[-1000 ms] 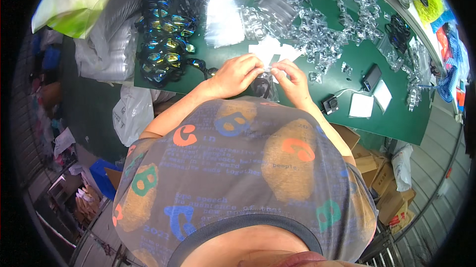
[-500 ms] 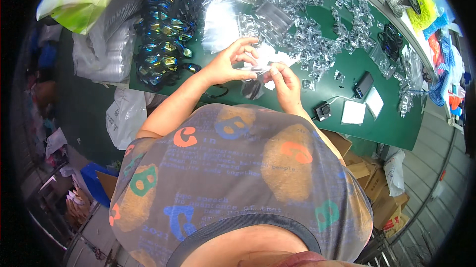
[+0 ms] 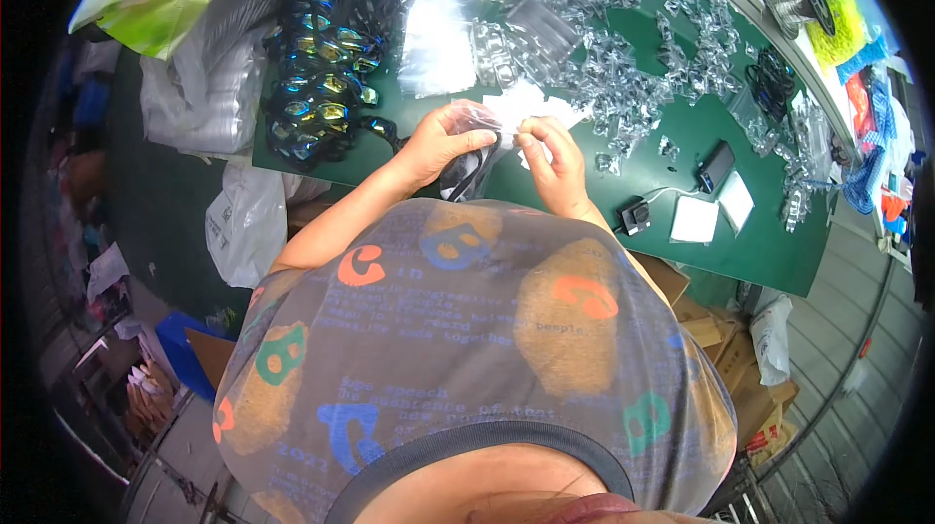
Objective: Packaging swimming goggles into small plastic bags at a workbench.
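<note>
My left hand (image 3: 440, 144) is closed around a clear plastic bag (image 3: 469, 171) with dark goggles inside, its thumb lying across the top. My right hand (image 3: 555, 162) is just to the right, thumb and fingers pinched together near the bag's mouth. What the pinch holds is too small to make out. Behind both hands lie white papers (image 3: 534, 103). Dark swimming goggles (image 3: 326, 110) with shiny mirrored lenses form a big heap on the left, and one pair lies close to my left wrist.
Flat clear bags (image 3: 435, 52) lie at the back of the green table (image 3: 672, 149). Many clear plastic pieces (image 3: 623, 86) spread across its far right. Nearer right are a small black cube-shaped device (image 3: 635, 218) with a cable, a black box (image 3: 716, 166) and white pads (image 3: 694, 220).
My left hand has closed and come lower, bringing the bagged goggles upright between my hands. My right hand has shifted slightly and still pinches.
</note>
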